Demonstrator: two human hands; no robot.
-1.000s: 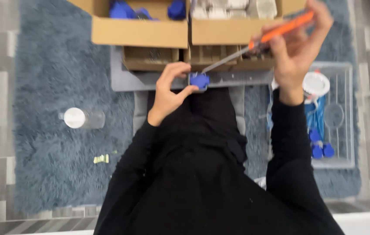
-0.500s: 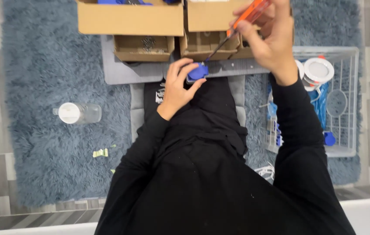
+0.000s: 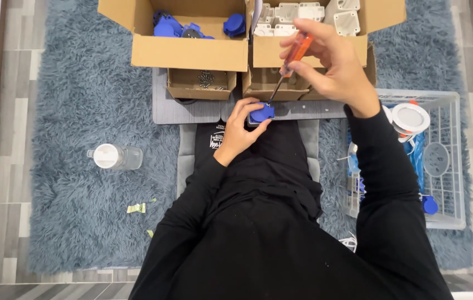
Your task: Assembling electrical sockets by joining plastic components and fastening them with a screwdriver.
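My left hand [image 3: 238,129] grips a small blue plastic part [image 3: 261,113] against my lap, just in front of a grey mat [image 3: 186,108]. My right hand [image 3: 333,64] holds an orange-handled screwdriver [image 3: 291,58] upright, and its tip touches the top of the blue part. Black sleeves cover both my arms.
Two open cardboard boxes stand ahead: one [image 3: 189,51] with blue parts, one [image 3: 267,53] with white parts. Smaller boxes [image 3: 197,89] sit under them. A white wire basket [image 3: 447,166] is on the right, a clear bottle [image 3: 115,156] on the left, all on a blue shaggy rug [image 3: 80,111].
The right hand has swung the screwdriver from a slanted, raised pose to upright with the tip on the blue part. The left hand keeps holding the part.
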